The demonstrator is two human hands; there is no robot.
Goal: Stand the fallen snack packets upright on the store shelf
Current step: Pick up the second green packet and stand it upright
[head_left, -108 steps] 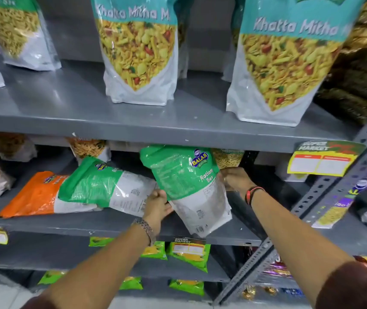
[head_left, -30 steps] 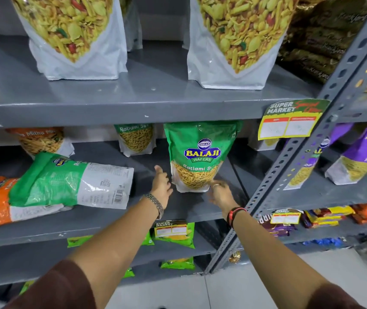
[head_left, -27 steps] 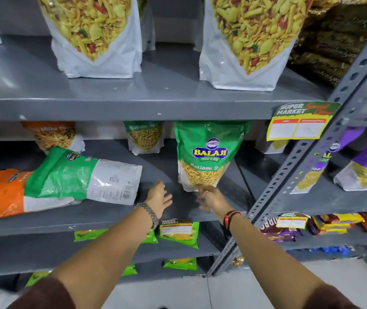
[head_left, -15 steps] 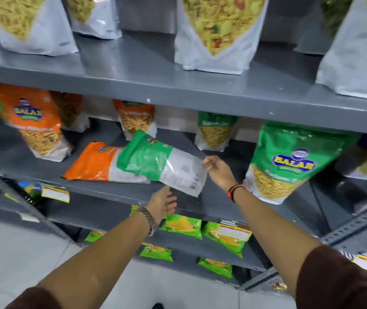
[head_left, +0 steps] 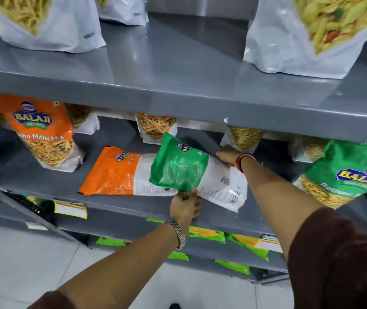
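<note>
A green and white snack packet lies back side up on the grey middle shelf, partly over a fallen orange packet. My left hand pinches the green packet's near edge at the shelf front. My right hand grips its far edge, by the white end. The packet's green end is tilted up a little. An upright green Balaji packet stands at the right, and an upright orange packet stands at the left.
The shelf above overhangs closely and carries large white snack bags. More packets stand along the back of the middle shelf. Small green packets lie on lower shelves. A tiled floor is below left.
I turned left from the stood green packet. Both hands moved to the fallen green packet and took hold of it; its green end has lifted slightly.
</note>
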